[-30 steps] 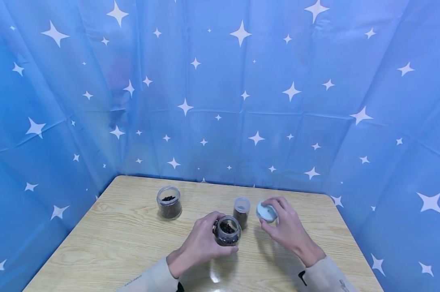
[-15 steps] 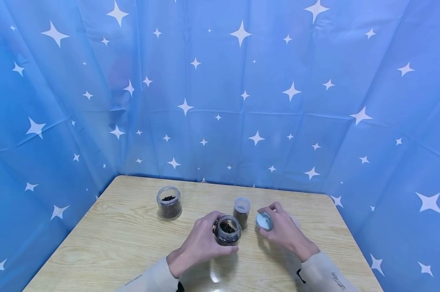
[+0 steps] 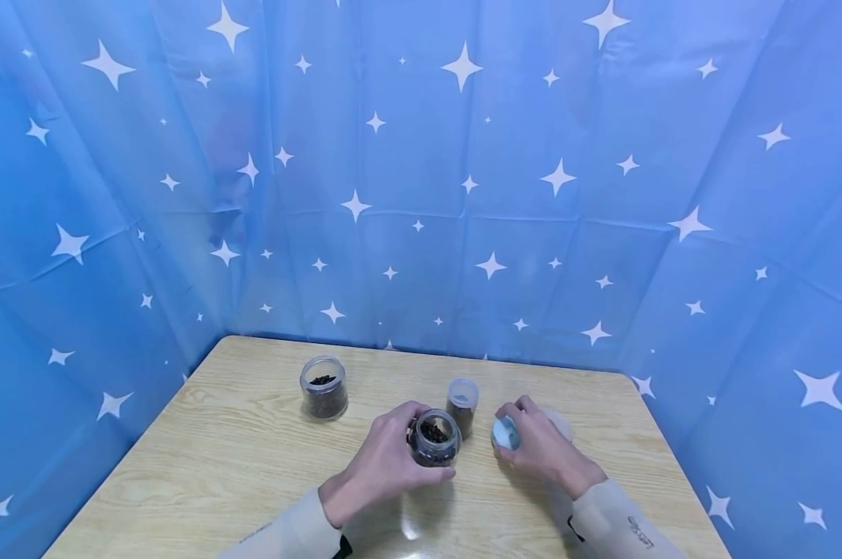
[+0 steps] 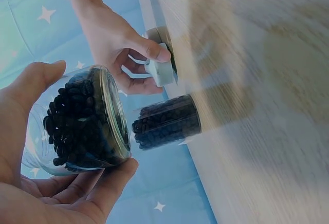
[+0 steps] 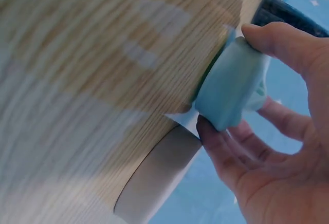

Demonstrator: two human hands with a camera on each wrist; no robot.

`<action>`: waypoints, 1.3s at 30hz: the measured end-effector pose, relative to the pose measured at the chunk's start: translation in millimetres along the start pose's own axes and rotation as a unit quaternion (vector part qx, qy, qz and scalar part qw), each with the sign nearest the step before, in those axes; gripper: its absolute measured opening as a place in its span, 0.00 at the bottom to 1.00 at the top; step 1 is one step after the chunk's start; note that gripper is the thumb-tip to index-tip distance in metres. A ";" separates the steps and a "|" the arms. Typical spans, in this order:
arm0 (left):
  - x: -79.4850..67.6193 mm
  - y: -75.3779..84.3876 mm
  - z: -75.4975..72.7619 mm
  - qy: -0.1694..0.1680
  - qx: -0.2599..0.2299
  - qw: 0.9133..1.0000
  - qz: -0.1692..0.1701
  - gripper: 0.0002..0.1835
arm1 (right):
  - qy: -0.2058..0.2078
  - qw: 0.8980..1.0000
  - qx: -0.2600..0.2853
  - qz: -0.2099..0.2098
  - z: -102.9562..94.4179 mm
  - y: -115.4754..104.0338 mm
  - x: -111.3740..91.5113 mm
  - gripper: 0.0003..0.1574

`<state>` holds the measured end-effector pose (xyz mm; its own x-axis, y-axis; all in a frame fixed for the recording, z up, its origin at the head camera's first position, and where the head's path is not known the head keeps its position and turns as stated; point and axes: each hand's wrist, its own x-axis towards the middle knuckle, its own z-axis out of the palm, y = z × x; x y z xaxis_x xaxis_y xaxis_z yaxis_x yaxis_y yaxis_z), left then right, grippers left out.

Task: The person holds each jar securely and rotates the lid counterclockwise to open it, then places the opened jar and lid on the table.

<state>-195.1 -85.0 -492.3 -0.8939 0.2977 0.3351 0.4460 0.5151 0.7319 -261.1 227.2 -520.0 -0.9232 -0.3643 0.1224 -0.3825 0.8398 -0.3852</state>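
Observation:
My left hand (image 3: pixel 382 462) grips an uncapped glass jar (image 3: pixel 434 450) partly filled with dark coffee beans. In the left wrist view the jar's base hangs above the table. Between the thumb and fingers of my right hand (image 3: pixel 549 450) is a light-blue lid (image 5: pixel 231 85), held low over the tabletop; whether it touches the wood I cannot tell. A slim clear container (image 4: pixel 165 121) of dark beans stands upright between the two hands, just behind the held jar. Farther left, a wider open jar (image 3: pixel 325 397) also has beans in it.
A flat, round white piece (image 5: pixel 157 178), perhaps another lid, lies on the table behind my right hand. The light wooden tabletop (image 3: pixel 204 458) ends at its back edge before a blue curtain (image 3: pixel 421 171) with white stars.
My right hand has lowered the light-blue lid toward the table and slightly toward me, uncovering the white piece behind it. The left hand and its jar have barely moved.

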 end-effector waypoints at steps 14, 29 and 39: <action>6.0 -3.7 -5.9 0.012 0.006 1.000 -0.010 0.43 | -0.009 1.000 -0.023 -0.009 -0.6 -0.2 2.8 0.44; 15.5 -23.3 -12.1 0.028 0.025 0.998 -0.047 0.46 | 0.046 0.998 -0.022 -0.048 -12.4 -8.3 -7.4 0.50; 24.6 -40.7 -16.0 0.045 0.034 0.996 -0.070 0.46 | 0.093 0.994 -0.004 -0.059 -23.8 -14.1 -15.6 0.49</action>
<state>-236.0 -111.4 -504.4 -0.9469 0.1479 0.2856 0.3153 0.6012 0.7343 -242.3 230.6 -494.7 -0.8627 -0.3801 0.3335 -0.4878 0.7996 -0.3504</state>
